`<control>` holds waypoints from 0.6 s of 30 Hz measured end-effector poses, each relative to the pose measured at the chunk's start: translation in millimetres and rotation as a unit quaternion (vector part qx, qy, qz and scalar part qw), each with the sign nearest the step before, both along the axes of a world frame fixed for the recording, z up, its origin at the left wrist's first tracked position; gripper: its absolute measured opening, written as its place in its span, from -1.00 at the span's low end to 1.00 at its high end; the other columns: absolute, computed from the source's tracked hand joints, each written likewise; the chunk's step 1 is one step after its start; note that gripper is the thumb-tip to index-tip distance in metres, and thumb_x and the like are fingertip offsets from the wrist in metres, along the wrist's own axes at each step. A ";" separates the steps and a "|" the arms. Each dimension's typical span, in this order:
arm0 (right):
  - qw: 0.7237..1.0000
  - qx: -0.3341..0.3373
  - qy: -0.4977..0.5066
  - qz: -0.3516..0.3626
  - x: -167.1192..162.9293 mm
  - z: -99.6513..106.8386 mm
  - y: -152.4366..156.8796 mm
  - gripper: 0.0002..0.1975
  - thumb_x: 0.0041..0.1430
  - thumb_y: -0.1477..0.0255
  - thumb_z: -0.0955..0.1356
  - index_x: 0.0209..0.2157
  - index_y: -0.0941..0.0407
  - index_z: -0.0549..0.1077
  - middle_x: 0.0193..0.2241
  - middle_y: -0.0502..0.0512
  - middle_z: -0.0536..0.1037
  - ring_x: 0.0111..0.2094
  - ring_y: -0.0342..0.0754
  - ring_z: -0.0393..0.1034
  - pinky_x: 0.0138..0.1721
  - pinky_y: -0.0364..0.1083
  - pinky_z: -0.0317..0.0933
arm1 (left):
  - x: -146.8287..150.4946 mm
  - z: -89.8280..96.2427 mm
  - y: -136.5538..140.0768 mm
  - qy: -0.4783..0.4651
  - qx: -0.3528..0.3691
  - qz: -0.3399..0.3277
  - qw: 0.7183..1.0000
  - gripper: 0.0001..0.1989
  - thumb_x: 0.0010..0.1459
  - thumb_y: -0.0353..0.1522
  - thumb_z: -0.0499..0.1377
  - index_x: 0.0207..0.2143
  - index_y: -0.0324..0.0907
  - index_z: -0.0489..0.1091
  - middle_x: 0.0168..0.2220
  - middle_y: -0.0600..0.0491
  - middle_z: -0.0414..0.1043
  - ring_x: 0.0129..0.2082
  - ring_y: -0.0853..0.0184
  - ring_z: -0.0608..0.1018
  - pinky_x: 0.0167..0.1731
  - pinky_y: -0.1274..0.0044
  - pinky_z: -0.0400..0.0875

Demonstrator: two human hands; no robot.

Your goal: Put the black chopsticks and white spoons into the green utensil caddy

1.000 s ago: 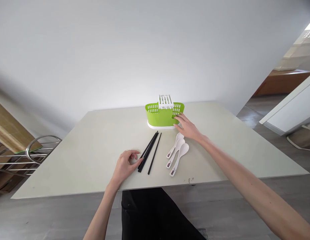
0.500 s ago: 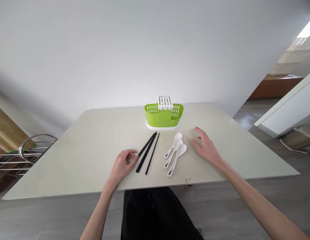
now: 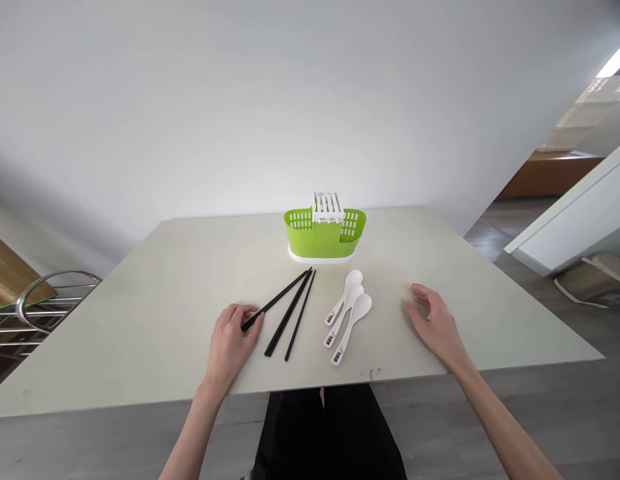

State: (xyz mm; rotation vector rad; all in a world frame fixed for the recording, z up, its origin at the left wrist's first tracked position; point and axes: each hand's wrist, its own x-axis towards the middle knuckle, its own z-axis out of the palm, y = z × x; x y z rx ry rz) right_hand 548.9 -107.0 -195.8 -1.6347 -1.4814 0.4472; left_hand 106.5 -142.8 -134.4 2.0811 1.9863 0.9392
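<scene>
My left hand (image 3: 234,333) is closed on the thick end of a black chopstick (image 3: 275,301), which lies slanted with its thin tip near the tips of the others. To its right lie more black chopsticks (image 3: 289,313), some close together and one (image 3: 300,317) apart. Three white spoons (image 3: 353,323) rest side by side, bowls overlapping and pointing away from me, printed marks on their handles. My right hand (image 3: 435,327) is to the right of the spoons, touching none of them, its fingers apart and slightly blurred at the tips.
A green basket (image 3: 315,241) with a white base and white slatted top stands behind the spoons, near the wall. The pale table (image 3: 140,320) has its front edge close to me. A metal rack (image 3: 30,307) with a wooden board stands at the left.
My left hand has shifted left and turned the chopstick away from the others at its thick end. My right hand has moved right and nearer to me, away from the spoons.
</scene>
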 end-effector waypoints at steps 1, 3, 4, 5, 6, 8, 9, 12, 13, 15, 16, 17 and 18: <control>1.000 0.003 0.005 -0.003 -0.2 -0.4 0.3 -0.48 0.31 0.07 0.32 0.16 0.07 0.41 0.20 0.29 0.49 0.10 0.21 0.49 0.15 0.20 0.35 | -1.0 -1.4 0.1 0.004 0.006 0.011 1.000 -0.70 0.38 -0.11 0.12 -0.08 -0.11 0.50 -0.14 -0.05 0.52 -0.13 0.14 0.57 -0.10 0.32 0.46; 1.000 0.007 0.016 -0.010 -0.1 -1.5 0.4 -0.50 0.30 0.08 0.33 0.14 0.07 0.42 0.19 0.29 0.51 0.10 0.20 0.50 0.17 0.21 0.35 | -3.0 -4.0 0.1 0.018 0.014 0.032 0.999 -0.69 0.39 -0.10 0.11 -0.11 -0.12 0.49 -0.15 -0.05 0.53 -0.14 0.13 0.57 -0.09 0.29 0.43; 1.000 0.007 0.021 -0.013 0.0 -1.9 0.1 -0.51 0.30 0.09 0.33 0.14 0.07 0.43 0.18 0.29 0.51 0.10 0.20 0.50 0.16 0.21 0.35 | -3.8 -5.2 0.0 0.026 0.016 0.043 0.999 -0.68 0.39 -0.09 0.11 -0.12 -0.12 0.49 -0.15 -0.05 0.53 -0.15 0.13 0.57 -0.09 0.28 0.42; 1.000 0.007 0.025 -0.016 0.2 -2.1 -0.2 -0.51 0.30 0.09 0.33 0.13 0.06 0.43 0.18 0.28 0.52 0.09 0.20 0.50 0.16 0.21 0.36 | -4.5 -6.2 -0.1 0.034 0.016 0.053 0.998 -0.67 0.40 -0.09 0.10 -0.12 -0.12 0.49 -0.15 -0.05 0.53 -0.15 0.13 0.57 -0.08 0.26 0.40; 0.999 0.007 0.028 -0.018 0.2 -2.1 -0.5 -0.52 0.29 0.09 0.34 0.12 0.06 0.43 0.17 0.28 0.53 0.09 0.19 0.50 0.16 0.21 0.36 | -5.0 -7.1 -0.3 0.041 0.017 0.062 0.997 -0.67 0.40 -0.08 0.09 -0.12 -0.12 0.48 -0.15 -0.05 0.53 -0.15 0.12 0.56 -0.07 0.26 0.39; 0.999 0.007 0.032 -0.021 0.1 -1.2 -1.2 -0.52 0.30 0.08 0.34 0.11 0.06 0.44 0.16 0.28 0.54 0.09 0.19 0.51 0.16 0.21 0.36 | -5.5 -8.5 -0.7 0.052 0.017 0.076 0.996 -0.66 0.40 -0.08 0.08 -0.13 -0.12 0.47 -0.14 -0.06 0.53 -0.14 0.11 0.56 -0.07 0.25 0.37; 0.999 0.006 0.033 -0.021 -0.1 -0.4 -1.5 -0.52 0.30 0.08 0.34 0.11 0.06 0.44 0.15 0.28 0.54 0.09 0.19 0.50 0.16 0.21 0.36 | -5.7 -9.0 -0.9 0.056 0.017 0.082 0.995 -0.66 0.40 -0.08 0.08 -0.14 -0.13 0.46 -0.14 -0.06 0.53 -0.14 0.10 0.56 -0.07 0.25 0.36; 0.999 -0.005 0.037 -0.019 -1.3 2.8 -2.6 -0.51 0.30 0.06 0.34 0.11 0.06 0.44 0.16 0.28 0.53 0.11 0.20 0.49 0.18 0.21 0.34 | -5.9 -10.3 -1.6 0.071 0.020 0.094 0.993 -0.65 0.41 -0.06 0.06 -0.17 -0.13 0.44 -0.15 -0.07 0.53 -0.14 0.08 0.55 -0.08 0.25 0.34; 0.999 -0.008 0.039 -0.020 -1.7 3.7 -3.0 -0.51 0.30 0.06 0.34 0.11 0.06 0.45 0.16 0.28 0.53 0.12 0.21 0.49 0.18 0.21 0.34 | -6.0 -10.7 -1.9 0.075 0.022 0.097 0.992 -0.64 0.41 -0.05 0.05 -0.17 -0.13 0.43 -0.15 -0.08 0.53 -0.14 0.08 0.55 -0.09 0.25 0.34; 0.999 -0.008 0.042 -0.023 -2.6 4.9 -3.8 -0.51 0.29 0.06 0.34 0.11 0.06 0.45 0.16 0.28 0.53 0.12 0.21 0.49 0.19 0.21 0.34 | -6.3 -11.4 -2.4 0.083 0.024 0.103 0.991 -0.62 0.42 -0.04 0.03 -0.18 -0.13 0.42 -0.16 -0.09 0.53 -0.15 0.07 0.55 -0.10 0.25 0.34; 0.999 -0.006 0.044 -0.025 -2.9 5.0 -4.1 -0.52 0.29 0.07 0.34 0.10 0.06 0.45 0.16 0.28 0.54 0.11 0.20 0.49 0.19 0.21 0.33 | -6.4 -11.8 -2.7 0.087 0.025 0.106 0.990 -0.61 0.42 -0.03 0.02 -0.18 -0.13 0.41 -0.16 -0.09 0.53 -0.16 0.06 0.55 -0.11 0.25 0.34; 0.999 -0.005 0.045 -0.027 -3.1 4.8 -4.4 -0.52 0.29 0.07 0.34 0.10 0.06 0.45 0.15 0.28 0.54 0.11 0.20 0.49 0.19 0.21 0.33 | -6.5 -12.2 -2.7 0.091 0.026 0.107 0.990 -0.60 0.43 -0.03 0.00 -0.17 -0.13 0.41 -0.16 -0.09 0.52 -0.16 0.06 0.55 -0.11 0.25 0.34; 0.999 -0.005 0.045 -0.027 -3.1 4.3 -4.6 -0.53 0.29 0.07 0.34 0.09 0.06 0.45 0.15 0.28 0.54 0.11 0.20 0.49 0.18 0.21 0.34 | -6.5 -12.6 -2.6 0.096 0.028 0.108 0.989 -0.60 0.43 -0.02 -0.01 -0.17 -0.13 0.40 -0.17 -0.10 0.52 -0.16 0.05 0.55 -0.11 0.25 0.34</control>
